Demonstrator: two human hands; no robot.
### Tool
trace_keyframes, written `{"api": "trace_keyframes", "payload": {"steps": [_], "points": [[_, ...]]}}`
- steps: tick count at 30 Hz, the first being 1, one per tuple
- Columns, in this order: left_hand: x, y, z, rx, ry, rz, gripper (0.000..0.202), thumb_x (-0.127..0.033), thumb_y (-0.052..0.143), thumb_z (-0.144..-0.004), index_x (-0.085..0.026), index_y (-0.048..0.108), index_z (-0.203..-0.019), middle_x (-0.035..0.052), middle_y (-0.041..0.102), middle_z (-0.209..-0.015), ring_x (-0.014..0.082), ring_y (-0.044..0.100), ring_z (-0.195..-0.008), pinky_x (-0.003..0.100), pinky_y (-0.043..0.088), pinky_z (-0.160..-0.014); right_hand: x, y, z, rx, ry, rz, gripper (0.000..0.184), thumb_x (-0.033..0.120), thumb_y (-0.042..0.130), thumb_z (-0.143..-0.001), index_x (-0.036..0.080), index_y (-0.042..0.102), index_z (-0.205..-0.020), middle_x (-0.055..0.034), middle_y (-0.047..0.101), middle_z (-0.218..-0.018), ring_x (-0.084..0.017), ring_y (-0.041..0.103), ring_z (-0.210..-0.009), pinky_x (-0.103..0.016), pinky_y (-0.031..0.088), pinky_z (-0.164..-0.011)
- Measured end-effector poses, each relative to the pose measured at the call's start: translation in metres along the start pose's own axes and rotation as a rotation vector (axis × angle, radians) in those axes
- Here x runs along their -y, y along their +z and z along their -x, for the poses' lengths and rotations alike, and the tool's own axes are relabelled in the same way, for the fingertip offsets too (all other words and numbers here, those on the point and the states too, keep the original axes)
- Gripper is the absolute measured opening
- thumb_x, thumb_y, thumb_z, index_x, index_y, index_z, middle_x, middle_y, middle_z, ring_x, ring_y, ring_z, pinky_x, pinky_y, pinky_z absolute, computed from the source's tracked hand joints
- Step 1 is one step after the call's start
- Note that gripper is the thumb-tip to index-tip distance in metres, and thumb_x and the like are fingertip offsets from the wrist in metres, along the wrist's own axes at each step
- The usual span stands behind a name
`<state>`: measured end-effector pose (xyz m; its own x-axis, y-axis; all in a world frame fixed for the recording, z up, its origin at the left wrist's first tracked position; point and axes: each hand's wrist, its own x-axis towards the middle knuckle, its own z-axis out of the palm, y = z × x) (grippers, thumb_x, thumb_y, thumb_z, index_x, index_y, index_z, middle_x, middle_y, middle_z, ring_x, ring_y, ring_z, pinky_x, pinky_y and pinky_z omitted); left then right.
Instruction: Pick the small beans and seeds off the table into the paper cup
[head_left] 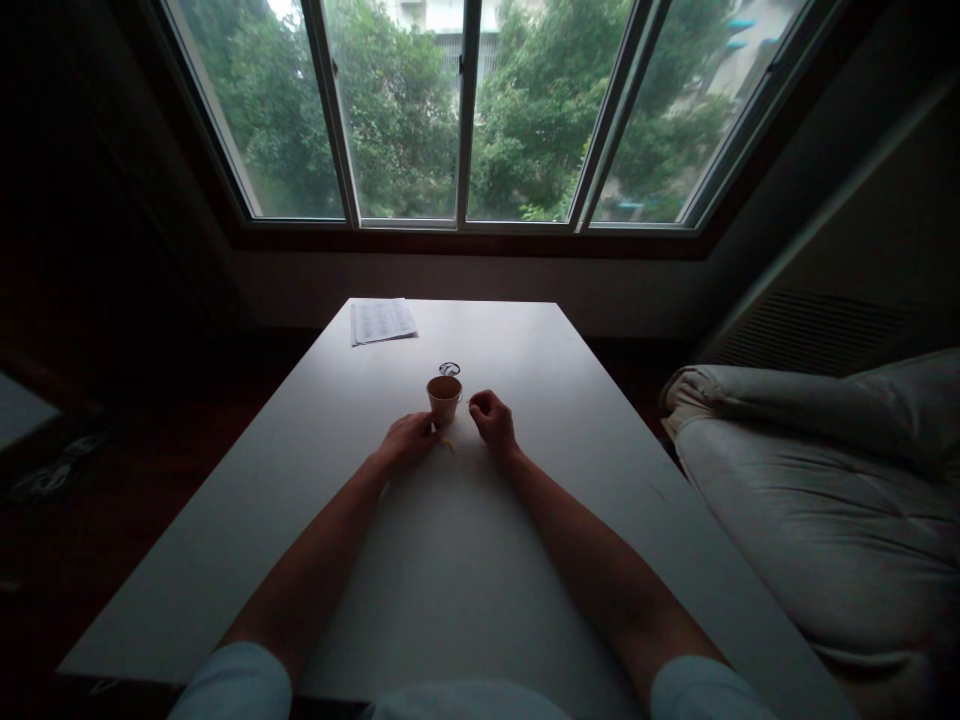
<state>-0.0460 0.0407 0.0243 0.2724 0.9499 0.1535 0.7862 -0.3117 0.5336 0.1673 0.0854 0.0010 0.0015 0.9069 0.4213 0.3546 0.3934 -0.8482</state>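
Note:
A small brown paper cup [444, 397] stands upright in the middle of a white table [450, 560]. My left hand [407, 438] rests on the table just left of the cup's base, fingers curled, next to a tiny yellow bit [448, 444]. My right hand [492, 418] sits to the right of the cup, its fingers pinched together on something thin and small that I cannot make out. Just behind the cup lies a small dark ring-shaped object [449, 368].
A printed sheet of paper [382, 320] lies at the table's far left corner. A wide window [465, 110] with trees outside fills the far wall. A pale padded cushion or mattress [825, 470] sits to the right of the table. The floor at left is dark.

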Motion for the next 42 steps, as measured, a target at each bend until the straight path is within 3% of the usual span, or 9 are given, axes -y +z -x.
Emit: {"api": "trace_keyframes", "payload": {"steps": [6, 12, 21, 28, 35, 42], "points": [[-0.007, 0.004, 0.000, 0.011, 0.070, -0.023, 0.023, -0.034, 0.065, -0.079, -0.024, 0.070, -0.100, 0.0058, 0.068, -0.087, 0.0191, 0.060, -0.071, 0.028, 0.035, -0.063, 0.004, 0.000, -0.004, -0.083, 0.053, -0.091, 0.022, 0.038, 0.057, -0.081, 0.018, 0.063, -0.089, -0.0039, 0.068, -0.079, -0.017, 0.059, -0.068, -0.028, 0.048, -0.066], [-0.016, 0.002, 0.004, 0.057, 0.100, -0.103, 0.030, -0.044, 0.067, -0.079, -0.023, 0.066, -0.101, 0.0047, 0.069, -0.093, 0.0198, 0.061, -0.078, 0.027, 0.038, -0.067, 0.021, 0.004, -0.009, -0.106, -0.003, -0.180, 0.022, 0.038, 0.057, -0.082, 0.018, 0.063, -0.090, -0.0032, 0.068, -0.081, -0.016, 0.061, -0.069, -0.028, 0.050, -0.066], [-0.024, 0.002, 0.006, 0.060, 0.110, -0.149, 0.029, -0.041, 0.068, -0.077, -0.024, 0.066, -0.100, 0.0051, 0.068, -0.096, 0.0197, 0.061, -0.080, 0.027, 0.040, -0.068, 0.043, 0.008, -0.011, -0.054, -0.014, -0.252, 0.020, 0.037, 0.059, -0.082, 0.019, 0.062, -0.090, -0.0012, 0.068, -0.078, -0.015, 0.063, -0.063, -0.027, 0.052, -0.059], [-0.020, 0.011, 0.004, 0.012, 0.083, -0.135, 0.020, -0.038, 0.063, -0.081, -0.023, 0.067, -0.092, 0.0046, 0.069, -0.089, 0.0177, 0.060, -0.075, 0.027, 0.037, -0.066, 0.043, 0.009, -0.013, -0.040, -0.006, -0.190, 0.022, 0.039, 0.060, -0.083, 0.019, 0.064, -0.092, -0.0014, 0.069, -0.081, -0.015, 0.063, -0.063, -0.026, 0.051, -0.059], [-0.017, 0.014, 0.003, 0.010, 0.071, -0.129, 0.020, -0.037, 0.061, -0.082, -0.023, 0.068, -0.094, 0.0049, 0.069, -0.089, 0.0174, 0.060, -0.074, 0.027, 0.038, -0.064, 0.040, 0.009, -0.017, 0.070, 0.029, -0.253, 0.027, 0.040, 0.060, -0.083, 0.021, 0.065, -0.101, -0.0021, 0.071, -0.090, -0.013, 0.064, -0.062, -0.025, 0.051, -0.056], [-0.017, 0.014, 0.005, 0.025, 0.076, -0.115, 0.022, -0.036, 0.059, -0.084, -0.024, 0.069, -0.099, 0.0049, 0.071, -0.094, 0.0189, 0.063, -0.081, 0.027, 0.042, -0.071, 0.039, 0.005, -0.022, 0.009, 0.041, -0.295, 0.024, 0.037, 0.058, -0.082, 0.019, 0.065, -0.097, -0.0025, 0.070, -0.084, -0.013, 0.061, -0.059, -0.024, 0.050, -0.054]]}}
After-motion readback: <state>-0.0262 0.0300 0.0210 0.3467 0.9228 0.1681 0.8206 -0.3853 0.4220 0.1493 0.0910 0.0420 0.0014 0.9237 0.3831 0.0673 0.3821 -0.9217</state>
